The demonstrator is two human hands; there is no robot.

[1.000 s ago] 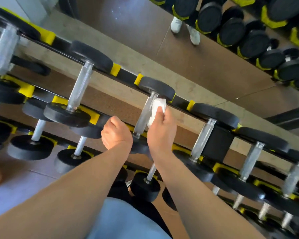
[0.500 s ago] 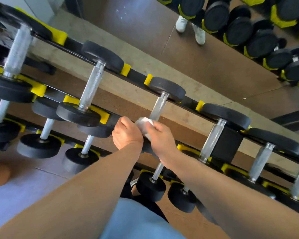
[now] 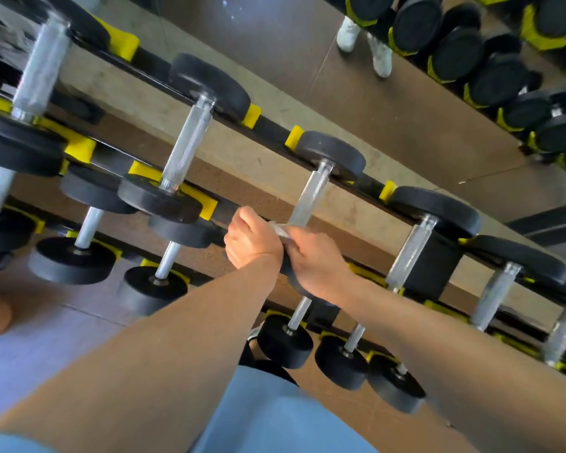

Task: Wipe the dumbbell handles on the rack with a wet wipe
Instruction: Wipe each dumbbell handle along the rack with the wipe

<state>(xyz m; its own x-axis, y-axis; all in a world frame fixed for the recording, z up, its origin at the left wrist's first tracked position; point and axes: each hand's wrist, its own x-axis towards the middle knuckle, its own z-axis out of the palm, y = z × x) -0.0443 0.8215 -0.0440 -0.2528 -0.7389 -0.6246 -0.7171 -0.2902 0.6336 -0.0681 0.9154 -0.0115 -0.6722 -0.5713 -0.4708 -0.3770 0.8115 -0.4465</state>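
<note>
The person is leaning over the dumbbell rack (image 3: 268,127), both bare arms reaching down to the top row. The left hand (image 3: 250,238) and right hand (image 3: 314,253) are meeting at the near end of one knurled dumbbell handle (image 3: 307,197), and the wet wipe (image 3: 280,229) is showing as a small white crumple pinched between them, touching the bottom of that handle. Both hands are curling their fingers round the wipe. Neighbouring dumbbells are lying on either side in yellow cradles, and a mirror (image 3: 406,93) behind is showing white shoes (image 3: 363,44).
</note>
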